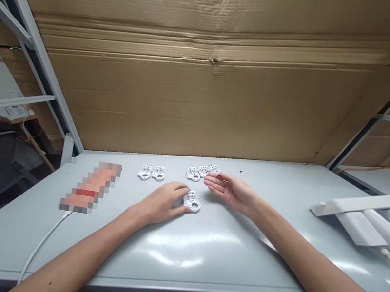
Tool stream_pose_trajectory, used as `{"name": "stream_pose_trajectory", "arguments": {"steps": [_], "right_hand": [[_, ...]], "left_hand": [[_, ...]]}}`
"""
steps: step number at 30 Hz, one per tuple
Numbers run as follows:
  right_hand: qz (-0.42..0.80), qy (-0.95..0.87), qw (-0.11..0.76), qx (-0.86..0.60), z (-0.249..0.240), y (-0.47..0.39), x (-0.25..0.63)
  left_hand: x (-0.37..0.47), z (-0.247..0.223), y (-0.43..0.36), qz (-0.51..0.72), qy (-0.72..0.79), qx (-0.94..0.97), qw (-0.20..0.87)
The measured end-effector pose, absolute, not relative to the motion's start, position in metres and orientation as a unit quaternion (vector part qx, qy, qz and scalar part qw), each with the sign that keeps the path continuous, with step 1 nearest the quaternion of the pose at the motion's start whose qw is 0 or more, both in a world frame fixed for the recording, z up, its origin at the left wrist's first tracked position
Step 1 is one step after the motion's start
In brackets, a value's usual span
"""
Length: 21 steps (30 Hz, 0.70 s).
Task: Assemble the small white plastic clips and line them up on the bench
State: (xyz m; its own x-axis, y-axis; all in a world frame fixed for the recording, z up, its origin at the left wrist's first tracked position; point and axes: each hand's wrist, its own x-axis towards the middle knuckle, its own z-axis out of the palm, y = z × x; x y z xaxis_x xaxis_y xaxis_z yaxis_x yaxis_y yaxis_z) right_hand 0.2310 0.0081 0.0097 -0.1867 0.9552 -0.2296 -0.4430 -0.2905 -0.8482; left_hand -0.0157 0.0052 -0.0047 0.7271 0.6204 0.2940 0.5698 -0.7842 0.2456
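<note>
My left hand (161,203) grips the left side of a small white plastic part (192,202) between thumb and fingers. This part has a round hole at its near end and rests on or just above the table. To its right, my right hand (234,192) reaches in with fingers stretched toward the left, palm partly turned to me. A thin dark curve shows by its thumb and index finger; I cannot tell what it is. Just beyond the right fingertips sits a group of similar white parts (193,173), partly covered by that hand. Two more white parts (152,173) lie side by side farther left.
A blurred-out reddish object (91,188) with a white cable (42,243) lies at the left. A white folded-looking object (365,212) with cables stands at the right. One tiny black piece (240,172) is at the back. Cardboard (200,112) walls the grey table (235,266).
</note>
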Motion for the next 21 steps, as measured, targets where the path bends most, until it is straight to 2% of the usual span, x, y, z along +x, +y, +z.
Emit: {"name": "stream_pose_trajectory", "arguments": {"steps": [4, 7, 10, 12, 21], "right_hand": [[0.62, -0.36, 0.536, -0.446, 0.012, 0.014, 0.246], [0.476, -0.456, 0.539, -0.524, 0.006, 0.023, 0.262], [0.263, -0.62, 0.465, -0.575, -0.005, 0.031, 0.277], [0.171, -0.697, 0.4, -0.569, -0.01, 0.033, 0.284], [0.115, -0.755, 0.267, -0.588, -0.014, 0.032, 0.287]], "left_hand": [[-0.02, -0.001, 0.009, 0.176, 0.336, 0.924, 0.047], [-0.027, -0.001, 0.016, 0.165, 0.358, 0.919, 0.006], [-0.036, -0.005, 0.026, 0.168, 0.392, 0.904, -0.025], [-0.042, -0.009, 0.033, 0.167, 0.415, 0.894, -0.031], [-0.04, -0.007, 0.033, 0.133, 0.447, 0.884, -0.027]]}}
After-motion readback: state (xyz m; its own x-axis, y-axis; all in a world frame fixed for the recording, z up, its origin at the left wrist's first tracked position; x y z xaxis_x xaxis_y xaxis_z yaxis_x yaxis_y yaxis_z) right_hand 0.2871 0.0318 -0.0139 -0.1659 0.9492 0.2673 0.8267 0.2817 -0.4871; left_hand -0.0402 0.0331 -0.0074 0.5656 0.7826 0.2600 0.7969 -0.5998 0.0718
